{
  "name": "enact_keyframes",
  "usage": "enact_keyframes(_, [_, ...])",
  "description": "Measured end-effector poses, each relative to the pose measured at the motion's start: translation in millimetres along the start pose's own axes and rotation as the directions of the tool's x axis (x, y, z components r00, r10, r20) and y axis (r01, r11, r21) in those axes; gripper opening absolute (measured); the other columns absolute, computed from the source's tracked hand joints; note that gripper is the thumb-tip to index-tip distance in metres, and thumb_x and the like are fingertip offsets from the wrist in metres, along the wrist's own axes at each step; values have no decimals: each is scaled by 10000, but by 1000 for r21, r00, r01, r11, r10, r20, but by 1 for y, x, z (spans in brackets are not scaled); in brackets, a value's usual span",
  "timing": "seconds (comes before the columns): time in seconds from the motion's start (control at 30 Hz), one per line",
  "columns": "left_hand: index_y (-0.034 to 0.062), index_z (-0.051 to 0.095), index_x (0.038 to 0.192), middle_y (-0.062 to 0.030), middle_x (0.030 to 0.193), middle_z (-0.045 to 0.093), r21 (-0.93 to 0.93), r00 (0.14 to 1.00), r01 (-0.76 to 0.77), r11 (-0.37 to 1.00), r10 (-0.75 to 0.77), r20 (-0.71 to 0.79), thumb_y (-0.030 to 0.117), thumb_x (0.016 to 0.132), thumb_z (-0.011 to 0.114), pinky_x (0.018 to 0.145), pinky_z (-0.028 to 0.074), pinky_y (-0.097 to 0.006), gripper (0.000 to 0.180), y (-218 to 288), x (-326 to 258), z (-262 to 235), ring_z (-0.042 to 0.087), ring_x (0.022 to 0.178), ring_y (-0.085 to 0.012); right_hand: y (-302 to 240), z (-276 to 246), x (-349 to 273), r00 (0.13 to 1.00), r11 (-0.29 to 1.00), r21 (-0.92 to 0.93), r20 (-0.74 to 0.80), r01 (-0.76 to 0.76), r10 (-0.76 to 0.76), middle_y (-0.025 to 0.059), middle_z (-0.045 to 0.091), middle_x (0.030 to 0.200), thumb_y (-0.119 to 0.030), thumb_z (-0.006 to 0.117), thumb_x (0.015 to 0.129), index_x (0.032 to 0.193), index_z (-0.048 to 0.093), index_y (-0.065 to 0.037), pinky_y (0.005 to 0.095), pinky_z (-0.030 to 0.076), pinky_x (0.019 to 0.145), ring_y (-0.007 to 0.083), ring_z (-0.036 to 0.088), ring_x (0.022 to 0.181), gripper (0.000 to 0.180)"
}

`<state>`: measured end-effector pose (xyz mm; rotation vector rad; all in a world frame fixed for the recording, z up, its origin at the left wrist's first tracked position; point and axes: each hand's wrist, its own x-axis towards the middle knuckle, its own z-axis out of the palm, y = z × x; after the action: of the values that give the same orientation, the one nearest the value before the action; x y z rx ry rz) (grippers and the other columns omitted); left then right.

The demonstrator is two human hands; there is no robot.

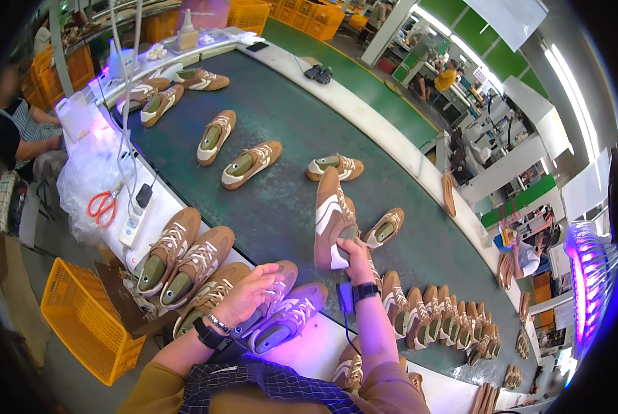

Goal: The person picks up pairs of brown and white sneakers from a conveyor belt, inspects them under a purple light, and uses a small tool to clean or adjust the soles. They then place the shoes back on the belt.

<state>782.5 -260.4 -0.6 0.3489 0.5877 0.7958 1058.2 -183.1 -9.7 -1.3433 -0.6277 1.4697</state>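
My right hand grips a brown sneaker with white side stripes by its heel end. The sneaker is raised above the dark green belt, its toe pointing away from me. My left hand holds nothing; its fingers are stretched out and slightly curled. Beneath and beside it on the white ledge stand several brown sneakers with olive insoles, among them a purple-lit sneaker and a pair with its nearer sneaker to the left. Just past the held sneaker lies another sneaker on the belt.
A long row of sneakers runs along the belt at right. More single sneakers lie farther up it. Orange scissors and a power strip rest at left, above a yellow crate. A purple lamp glows at far right.
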Motion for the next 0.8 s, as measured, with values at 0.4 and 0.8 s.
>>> enact_keyframes(0.4, [3, 349, 1278, -138, 1238, 473, -378, 994, 103, 920, -108, 7, 284, 856, 547, 1003, 345, -382, 545, -21, -23, -3, 467, 1136, -245, 20, -24, -15, 935, 809, -545, -118, 222, -336, 100, 575, 968, -278, 660, 747, 1052, 518, 31, 306, 431, 795, 179, 545, 897, 457])
enact_keyframes(0.8, [-16, 373, 1270, -155, 1239, 484, -368, 989, 97, 925, -47, 141, 318, 832, 561, 991, 355, -373, 582, -20, -49, -35, 485, 1124, -242, 65, -86, 63, 959, 848, -527, -265, -61, -96, 107, 619, 776, -167, 732, 611, 840, 572, 44, 324, 478, 638, 198, 600, 686, 350])
